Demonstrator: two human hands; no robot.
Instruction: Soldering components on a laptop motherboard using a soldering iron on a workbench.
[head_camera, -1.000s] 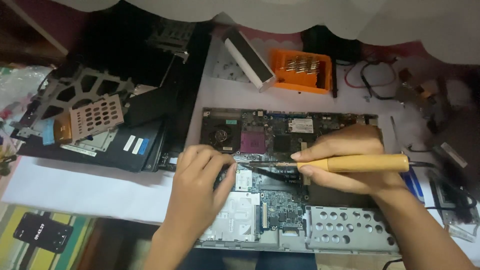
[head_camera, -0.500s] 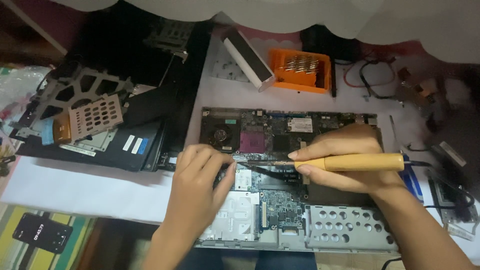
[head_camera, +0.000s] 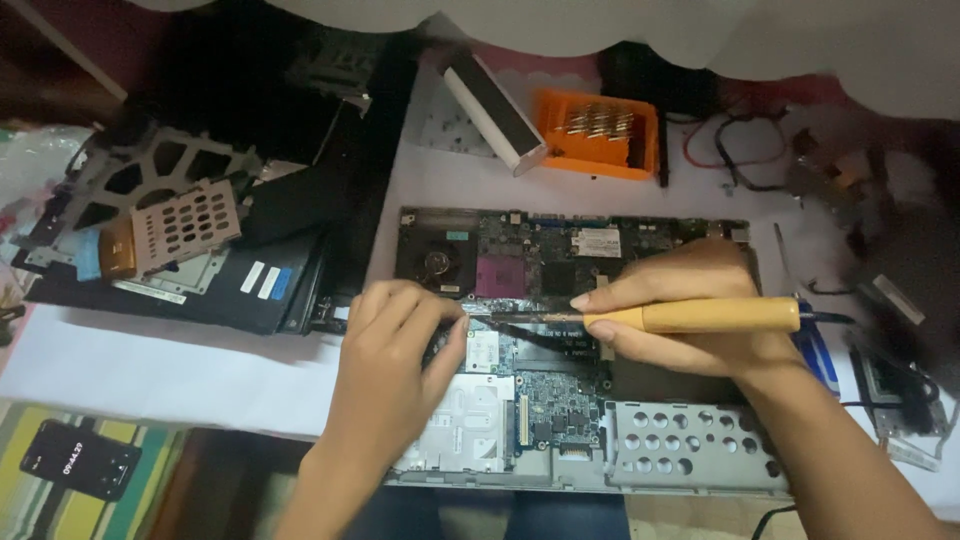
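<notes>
An opened laptop base with its bare circuit board lies in front of me on the white table top. My right hand grips a yellow-handled screwdriver, held level with its metal shaft pointing left across the board. The tip reaches the fingers of my left hand, which rests palm down on the left part of the board, its fingertips pinched by the tip. Whether those fingers hold anything small is hidden.
A stack of removed dark laptop panels and a perforated metal bracket lies at the left. An orange bit holder and a white bar-shaped part sit behind the board. Cables are at the right, a dark phone at the lower left.
None of the parts has moved. Both hands and the screwdriver stay in nearly the same place over the board.
</notes>
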